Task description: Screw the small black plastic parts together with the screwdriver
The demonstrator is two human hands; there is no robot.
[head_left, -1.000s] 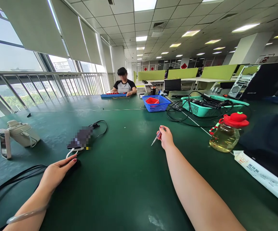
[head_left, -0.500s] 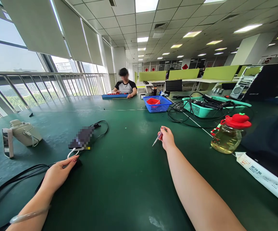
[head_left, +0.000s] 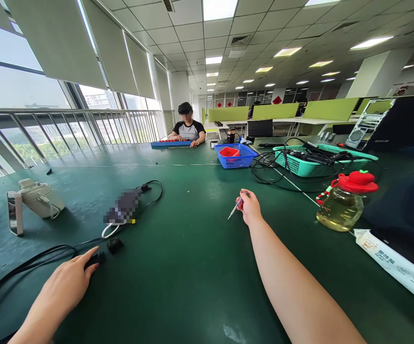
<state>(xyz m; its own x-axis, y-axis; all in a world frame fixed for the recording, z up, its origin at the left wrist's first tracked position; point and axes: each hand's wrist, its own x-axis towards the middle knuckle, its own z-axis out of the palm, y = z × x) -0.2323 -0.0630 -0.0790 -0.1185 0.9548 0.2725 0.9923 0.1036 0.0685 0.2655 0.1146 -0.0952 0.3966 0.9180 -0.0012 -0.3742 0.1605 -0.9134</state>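
My left hand (head_left: 63, 284) is low over the table at the left. Its thumb and forefinger are closed around a small black block-like piece (head_left: 95, 259), partly hidden by the fingers. Just beyond it lies a second small black piece (head_left: 114, 245), untouched. My right hand (head_left: 250, 208) pinches a slim screwdriver (head_left: 234, 209) with a pale, see-through handle. Its metal tip points down and left, a little above or at the green tabletop (head_left: 192, 267); I cannot tell which. A dark, blurred-out device (head_left: 123, 208) with a white loop and a black cable lies between the hands.
Black cables (head_left: 31, 263) run along the left, near a phone (head_left: 15, 213) propped against a beige container (head_left: 42, 198). Blue (head_left: 237, 160) and green (head_left: 300, 165) baskets stand at the back right, near a red-lidded jar (head_left: 343, 205). Across the table sits a person (head_left: 188, 129).
My left hand has drawn back toward me and left, now on a black piece, uncovering another beside it. My right hand with the screwdriver has barely moved.
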